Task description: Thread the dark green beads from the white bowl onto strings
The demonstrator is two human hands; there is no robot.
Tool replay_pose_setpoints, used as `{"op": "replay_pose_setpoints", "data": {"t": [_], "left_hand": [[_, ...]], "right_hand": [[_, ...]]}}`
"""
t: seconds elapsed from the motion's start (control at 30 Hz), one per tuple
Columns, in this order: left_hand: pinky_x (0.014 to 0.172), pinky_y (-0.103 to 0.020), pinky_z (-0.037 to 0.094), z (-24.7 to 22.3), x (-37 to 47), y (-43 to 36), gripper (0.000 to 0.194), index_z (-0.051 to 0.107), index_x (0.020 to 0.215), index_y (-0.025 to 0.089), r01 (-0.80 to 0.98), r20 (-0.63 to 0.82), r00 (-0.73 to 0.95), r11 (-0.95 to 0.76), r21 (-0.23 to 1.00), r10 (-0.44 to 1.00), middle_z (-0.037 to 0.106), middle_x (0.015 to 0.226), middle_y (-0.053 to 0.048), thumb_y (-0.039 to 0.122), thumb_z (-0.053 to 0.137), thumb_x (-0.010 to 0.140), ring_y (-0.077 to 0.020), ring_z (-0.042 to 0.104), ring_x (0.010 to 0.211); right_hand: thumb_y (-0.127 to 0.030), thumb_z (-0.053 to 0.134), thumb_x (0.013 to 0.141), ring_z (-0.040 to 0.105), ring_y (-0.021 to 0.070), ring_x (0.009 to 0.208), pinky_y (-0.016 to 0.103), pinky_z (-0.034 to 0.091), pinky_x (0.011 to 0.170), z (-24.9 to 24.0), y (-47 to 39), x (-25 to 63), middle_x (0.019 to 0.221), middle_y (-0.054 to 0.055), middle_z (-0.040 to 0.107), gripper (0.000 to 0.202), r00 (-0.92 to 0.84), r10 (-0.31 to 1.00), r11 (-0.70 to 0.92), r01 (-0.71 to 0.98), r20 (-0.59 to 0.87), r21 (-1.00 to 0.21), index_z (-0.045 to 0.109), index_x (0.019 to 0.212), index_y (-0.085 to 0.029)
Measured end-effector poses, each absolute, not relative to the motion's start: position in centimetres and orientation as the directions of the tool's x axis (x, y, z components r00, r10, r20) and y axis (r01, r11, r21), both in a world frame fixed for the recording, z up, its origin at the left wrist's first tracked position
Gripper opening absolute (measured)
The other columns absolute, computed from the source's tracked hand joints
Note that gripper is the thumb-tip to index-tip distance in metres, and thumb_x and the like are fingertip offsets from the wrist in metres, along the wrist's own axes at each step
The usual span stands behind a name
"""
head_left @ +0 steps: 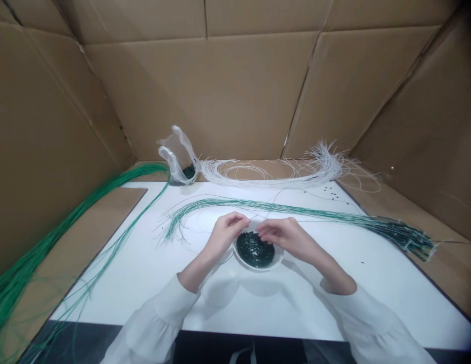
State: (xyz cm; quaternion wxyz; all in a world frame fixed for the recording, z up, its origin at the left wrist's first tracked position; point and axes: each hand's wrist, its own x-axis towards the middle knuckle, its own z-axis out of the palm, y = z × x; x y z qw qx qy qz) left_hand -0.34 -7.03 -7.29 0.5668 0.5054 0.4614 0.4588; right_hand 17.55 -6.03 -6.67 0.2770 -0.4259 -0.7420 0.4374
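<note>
A white bowl (277, 262) filled with small dark green beads (256, 250) stands on the white board in front of me. My left hand (230, 226) is above its far left rim, thumb and forefinger pinched together. Over the far right rim, my right hand (283, 235) has its fingers bent and drawn together, tips close to the beads. Between the two hands the fingertips nearly meet. A faint thin strand shows near them, but what either pinch holds is too small to make out.
Behind the hands lies a bundle of green strands (265, 205), its right end covered in dark beads (405, 236). A plastic bag (180, 156) with dark beads and coiled white strands (258, 179) lie at the back. Long green strands (68, 227) hang left. Cardboard walls surround the board.
</note>
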Motion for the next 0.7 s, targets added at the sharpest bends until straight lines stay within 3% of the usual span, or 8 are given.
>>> {"op": "replay_pose_setpoints", "data": {"t": [0.13, 0.23, 0.37, 0.5, 0.6, 0.7], "left_hand": [[0.055, -0.019, 0.033, -7.1, -0.3, -7.3, 0.019, 0.059, 0.072, 0.012, 0.009, -0.005, 0.130, 0.004, 1.000, 0.991, 0.054, 0.064, 0.001, 0.031, 0.059, 0.070, -0.0067, 0.042, 0.055], [0.061, -0.021, 0.036, -7.1, -0.2, -7.7, 0.019, 0.059, 0.073, 0.012, 0.083, 0.068, 0.120, -0.078, 0.993, 0.990, 0.056, 0.068, -0.001, 0.031, 0.057, 0.073, -0.0092, 0.047, 0.062], [0.061, -0.020, 0.037, -7.0, 0.0, -8.2, 0.020, 0.059, 0.075, 0.013, 0.177, 0.136, 0.140, -0.160, 0.971, 0.981, 0.056, 0.070, -0.002, 0.032, 0.054, 0.076, -0.0104, 0.048, 0.064], [0.061, -0.020, 0.037, -6.7, 0.3, -8.6, 0.019, 0.059, 0.076, 0.014, 0.220, 0.169, 0.154, -0.200, 0.955, 0.974, 0.057, 0.071, -0.002, 0.031, 0.053, 0.077, -0.0104, 0.048, 0.065], [0.062, -0.021, 0.037, -6.6, 0.3, -8.7, 0.019, 0.059, 0.075, 0.014, 0.250, 0.184, 0.154, -0.219, 0.943, 0.971, 0.057, 0.071, -0.002, 0.031, 0.053, 0.078, -0.0108, 0.048, 0.065], [0.062, -0.021, 0.038, -6.6, 0.3, -8.7, 0.019, 0.059, 0.074, 0.014, 0.261, 0.190, 0.156, -0.226, 0.939, 0.969, 0.058, 0.072, -0.002, 0.031, 0.053, 0.077, -0.0113, 0.049, 0.065]], "right_hand": [[-0.028, 0.069, 0.065, 0.065, 0.0209, 0.077, 0.033, 0.053, 0.074, -7.4, -5.7, 18.2, 0.081, 0.007, 0.067, 0.022, -0.337, 0.938, 0.114, 0.072, 0.083, -0.991, 0.063, 0.082, -0.015], [-0.030, 0.074, 0.060, 0.065, 0.0208, 0.076, 0.034, 0.053, 0.074, -7.5, -5.9, 18.2, 0.080, 0.007, 0.068, 0.029, -0.251, 0.964, 0.085, -0.040, 0.093, -0.996, 0.063, 0.083, -0.015], [-0.031, 0.075, 0.060, 0.064, 0.0203, 0.077, 0.035, 0.053, 0.075, -7.5, -6.2, 18.1, 0.090, 0.008, 0.066, 0.035, -0.181, 0.977, 0.103, -0.067, 0.113, -0.992, 0.063, 0.089, -0.016], [-0.031, 0.073, 0.062, 0.062, 0.0207, 0.085, 0.034, 0.051, 0.078, -7.6, -6.3, 18.1, 0.102, 0.009, 0.063, 0.022, -0.201, 0.964, 0.164, -0.058, 0.173, -0.985, 0.067, 0.077, -0.016], [-0.030, 0.072, 0.063, 0.061, 0.0206, 0.088, 0.033, 0.052, 0.077, -7.7, -6.2, 18.1, 0.097, 0.007, 0.064, 0.016, -0.199, 0.959, 0.191, -0.082, 0.204, -0.978, 0.068, 0.072, -0.018], [-0.031, 0.072, 0.063, 0.063, 0.0194, 0.076, 0.034, 0.054, 0.070, -7.7, -6.2, 18.1, 0.085, 0.006, 0.067, 0.017, -0.196, 0.963, 0.171, -0.094, 0.187, -0.981, 0.069, 0.073, -0.018]]}}
